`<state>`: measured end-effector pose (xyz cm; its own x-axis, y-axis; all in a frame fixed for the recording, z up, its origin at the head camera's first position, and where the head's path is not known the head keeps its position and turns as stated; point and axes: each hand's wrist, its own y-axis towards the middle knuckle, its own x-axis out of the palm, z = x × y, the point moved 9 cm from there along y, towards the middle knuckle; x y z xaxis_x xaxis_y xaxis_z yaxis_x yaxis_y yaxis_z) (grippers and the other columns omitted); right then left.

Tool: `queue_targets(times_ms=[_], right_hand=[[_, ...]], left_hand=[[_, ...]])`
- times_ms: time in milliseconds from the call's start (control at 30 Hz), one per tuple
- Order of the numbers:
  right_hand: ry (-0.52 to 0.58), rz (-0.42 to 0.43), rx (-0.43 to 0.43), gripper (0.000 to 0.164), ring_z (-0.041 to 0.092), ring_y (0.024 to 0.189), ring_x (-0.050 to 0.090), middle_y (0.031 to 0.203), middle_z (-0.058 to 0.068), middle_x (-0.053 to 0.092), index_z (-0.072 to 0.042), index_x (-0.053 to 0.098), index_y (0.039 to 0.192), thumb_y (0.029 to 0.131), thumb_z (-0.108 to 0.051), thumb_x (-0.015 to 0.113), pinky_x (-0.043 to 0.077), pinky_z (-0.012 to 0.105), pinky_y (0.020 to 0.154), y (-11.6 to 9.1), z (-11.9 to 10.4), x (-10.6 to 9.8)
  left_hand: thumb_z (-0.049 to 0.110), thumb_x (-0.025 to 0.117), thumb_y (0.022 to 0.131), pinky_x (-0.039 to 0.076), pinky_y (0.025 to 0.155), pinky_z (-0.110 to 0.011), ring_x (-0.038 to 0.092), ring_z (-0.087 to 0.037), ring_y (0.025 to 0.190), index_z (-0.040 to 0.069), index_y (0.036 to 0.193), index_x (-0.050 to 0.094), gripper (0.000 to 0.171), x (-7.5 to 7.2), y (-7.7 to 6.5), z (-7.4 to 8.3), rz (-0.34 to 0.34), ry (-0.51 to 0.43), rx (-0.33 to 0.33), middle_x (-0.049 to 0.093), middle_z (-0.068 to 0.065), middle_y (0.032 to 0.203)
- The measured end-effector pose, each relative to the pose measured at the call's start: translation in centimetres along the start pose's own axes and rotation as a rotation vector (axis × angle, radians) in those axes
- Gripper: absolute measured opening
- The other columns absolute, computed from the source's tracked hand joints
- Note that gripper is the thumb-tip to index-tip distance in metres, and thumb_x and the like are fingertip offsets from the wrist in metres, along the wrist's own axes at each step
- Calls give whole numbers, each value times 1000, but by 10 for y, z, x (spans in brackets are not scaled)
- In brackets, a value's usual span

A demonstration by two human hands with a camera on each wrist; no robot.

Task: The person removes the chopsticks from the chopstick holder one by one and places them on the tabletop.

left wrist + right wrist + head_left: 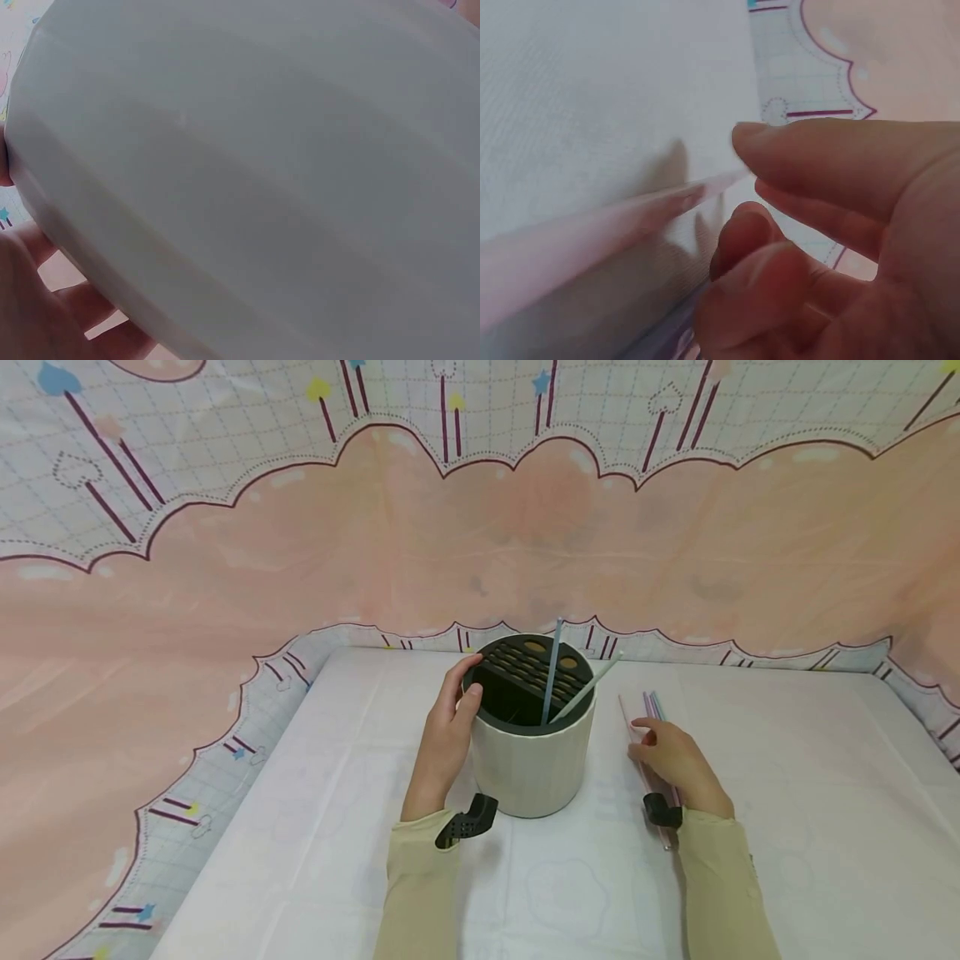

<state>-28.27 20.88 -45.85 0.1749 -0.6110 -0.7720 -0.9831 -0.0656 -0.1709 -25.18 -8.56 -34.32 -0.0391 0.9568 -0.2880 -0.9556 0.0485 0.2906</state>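
A round cream pen holder with a black slotted insert stands upright on the table. A blue stick and a pale green stick lean in its open compartment. My left hand grips the holder's left side, thumb at the rim; in the left wrist view its fingers lie against the ribbed wall. My right hand hovers over a thin pink stick, thumb and forefinger apart with nothing between them. A purple stick and a teal stick lie beside it, partly hidden under the hand.
White cloth covers the table. Behind and to the left hangs a peach and white patterned curtain. A black wrist band sits on the left wrist and another band on the right.
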Motion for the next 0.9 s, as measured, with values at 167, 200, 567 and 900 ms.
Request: queue_targets(times_ms=[167, 200, 567, 900], right_hand=[[67, -8, 10, 46, 22, 74, 51, 100, 14, 49, -6, 41, 130, 89, -24, 53, 44, 29, 58, -4, -7, -6], [88, -7, 10, 46, 22, 74, 53, 102, 14, 49, -7, 40, 131, 90, -24, 52, 46, 29, 58, -5, -9, -7], [277, 181, -181, 41, 28, 77, 59, 100, 12, 57, -15, 47, 127, 92, -35, 47, 51, 39, 66, -18, -43, -34], [451, 337, -360, 34, 17, 93, 58, 105, 4, 61, -15, 54, 121, 91, -30, 50, 46, 17, 77, -44, -82, -58]], left_hand=[[46, 38, 92, 23, 102, -48, 25, -12, 128, 40, 132, 36, 40, -1, -1, 3, 2, 1, 0, 31, 19, 137], [46, 38, 92, 23, 102, -48, 25, -12, 128, 40, 132, 35, 40, -1, -1, 3, 1, -2, -1, 30, 19, 137], [45, 38, 92, 23, 102, -49, 24, -13, 129, 41, 131, 35, 40, 0, -4, 2, 0, -10, -26, 29, 19, 138], [47, 38, 92, 23, 102, -49, 24, -13, 129, 43, 130, 35, 39, 0, -5, 0, 1, -9, -38, 30, 20, 137]])
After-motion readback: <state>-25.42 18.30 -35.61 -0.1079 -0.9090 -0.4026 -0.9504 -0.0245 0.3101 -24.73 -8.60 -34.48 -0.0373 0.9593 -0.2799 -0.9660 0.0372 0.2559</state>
